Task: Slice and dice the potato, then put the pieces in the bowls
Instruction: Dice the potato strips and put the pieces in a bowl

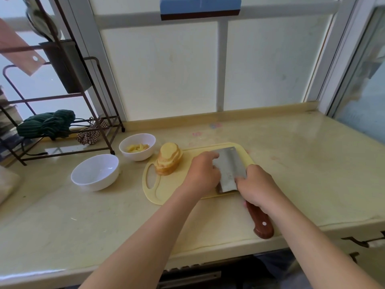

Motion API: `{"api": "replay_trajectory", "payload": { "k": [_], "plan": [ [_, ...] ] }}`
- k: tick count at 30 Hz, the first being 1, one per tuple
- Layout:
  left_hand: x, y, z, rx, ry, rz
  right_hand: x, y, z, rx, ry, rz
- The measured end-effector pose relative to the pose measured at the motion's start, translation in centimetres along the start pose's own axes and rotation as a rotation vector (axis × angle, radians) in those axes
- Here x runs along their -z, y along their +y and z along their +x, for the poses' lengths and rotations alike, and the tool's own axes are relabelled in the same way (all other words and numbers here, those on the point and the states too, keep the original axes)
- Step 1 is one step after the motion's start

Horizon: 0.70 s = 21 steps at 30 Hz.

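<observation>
A pale yellow cutting board [164, 190] lies on the counter. A sliced potato [169, 159], its rounds leaning together, sits at the board's left end. My right hand [257, 188] grips the wooden handle of a cleaver [228, 170] whose blade lies over the board's middle. My left hand [203, 173] sits against the blade's left side with fingers curled, covering whatever lies beneath it. Two white bowls stand left of the board: the far bowl [137, 146] holds some potato pieces, the near bowl [95, 172] holds nothing.
A dark metal rack [62, 113] with a green cloth [46, 123] stands at the back left. A window wall runs behind the counter. The counter's front edge is close to me.
</observation>
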<state>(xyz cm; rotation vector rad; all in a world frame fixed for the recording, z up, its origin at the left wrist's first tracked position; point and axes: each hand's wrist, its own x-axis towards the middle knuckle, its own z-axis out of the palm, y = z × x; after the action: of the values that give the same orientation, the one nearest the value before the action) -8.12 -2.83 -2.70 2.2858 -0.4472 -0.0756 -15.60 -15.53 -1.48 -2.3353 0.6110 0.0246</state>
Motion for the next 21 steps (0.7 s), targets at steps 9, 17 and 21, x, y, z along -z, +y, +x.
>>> {"api": "replay_trajectory", "payload": {
  "k": [9,17,21],
  "plan": [
    [1.3,-2.3,0.6,-0.045,0.007,0.238,-0.3,0.5,0.4,0.013,0.008,-0.002],
    [4.1,-3.2,0.6,0.049,0.128,-0.111,-0.2,0.5,0.4,0.017,-0.005,0.007],
    [5.0,-3.8,0.4,0.049,0.118,-0.091,-0.1,0.1,-0.1,0.037,-0.038,-0.025]
  ]
}}
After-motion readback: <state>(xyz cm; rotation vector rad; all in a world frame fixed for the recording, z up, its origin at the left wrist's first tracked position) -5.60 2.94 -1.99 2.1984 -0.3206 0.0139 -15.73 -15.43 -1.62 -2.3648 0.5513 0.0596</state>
